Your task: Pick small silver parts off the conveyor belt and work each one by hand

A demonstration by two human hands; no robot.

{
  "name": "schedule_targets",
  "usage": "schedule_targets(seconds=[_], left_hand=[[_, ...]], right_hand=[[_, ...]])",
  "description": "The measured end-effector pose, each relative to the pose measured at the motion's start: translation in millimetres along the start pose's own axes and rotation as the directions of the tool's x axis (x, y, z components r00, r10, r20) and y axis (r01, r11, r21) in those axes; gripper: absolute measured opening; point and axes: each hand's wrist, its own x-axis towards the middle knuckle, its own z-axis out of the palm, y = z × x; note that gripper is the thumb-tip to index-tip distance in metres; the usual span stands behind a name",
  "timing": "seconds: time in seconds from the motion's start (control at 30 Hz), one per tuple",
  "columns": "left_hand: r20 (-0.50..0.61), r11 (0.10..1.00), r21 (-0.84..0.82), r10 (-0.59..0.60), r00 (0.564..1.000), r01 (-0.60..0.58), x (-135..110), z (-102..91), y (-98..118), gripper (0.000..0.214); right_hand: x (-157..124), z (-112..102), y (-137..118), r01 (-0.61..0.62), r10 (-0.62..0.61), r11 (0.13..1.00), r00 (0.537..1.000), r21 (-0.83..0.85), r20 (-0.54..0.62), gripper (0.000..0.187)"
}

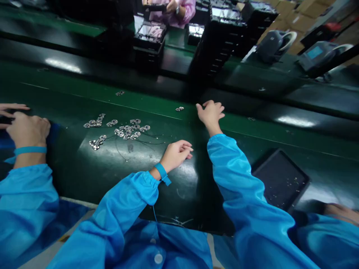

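My left hand (177, 154) rests on the dark green belt (84, 168), fingers loosely curled, with nothing visible in it; a blue strap circles its wrist. My right hand (211, 114) reaches farther out over the belt, fingers bent and apart, holding nothing that I can see. A single small metal part (179, 109) lies just left of the right hand. A scatter of several small silvery parts (123, 130) with thin dark wires lies left of my left hand.
A co-worker's hand (26, 129) in a blue sleeve rests at the left edge. A dark tray (280, 181) lies near right. Stacked black trays (150, 37), a person in pink (174, 11) and grey machines (273, 45) stand across the belt.
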Motion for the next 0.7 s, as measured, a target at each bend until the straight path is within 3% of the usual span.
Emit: schedule_targets(seconds=[0.1, 0.23, 0.3, 0.47, 0.7], left_hand=[[-0.002, 1.000, -0.020, 0.007, 1.000, -0.007, 0.2, 1.6, -2.7, 0.014], [0.017, 1.000, -0.013, 0.007, 1.000, -0.007, 0.5, 2.2, -2.7, 0.012], [0.019, 1.000, -0.002, 0.004, 1.000, -0.004, 0.4, 2.1, -1.4, 0.012], [0.029, 0.999, 0.047, -0.015, 0.999, 0.014, -0.6, 2.3, 2.1, 0.013], [0.030, 0.998, 0.057, -0.007, 1.000, 0.005, -1.1, 1.5, 2.2, 0.012]], right_hand=[[-1.8, 7.2, 14.3, -0.193, 0.197, 0.973, 0.980, -0.124, 0.024, 0.059], [-1.7, 12.2, 39.6, -0.187, 0.210, 0.965, 0.971, -0.186, 0.116, 0.078], [2.5, 11.7, 52.5, -0.132, 0.155, 0.978, 0.978, -0.160, 0.142, 0.068], [11.9, 5.0, 73.0, -0.059, 0.062, 0.998, 0.982, -0.022, 0.178, 0.019], [2.3, 10.3, 49.0, -0.113, 0.122, 0.991, 0.983, -0.069, 0.135, 0.029]])
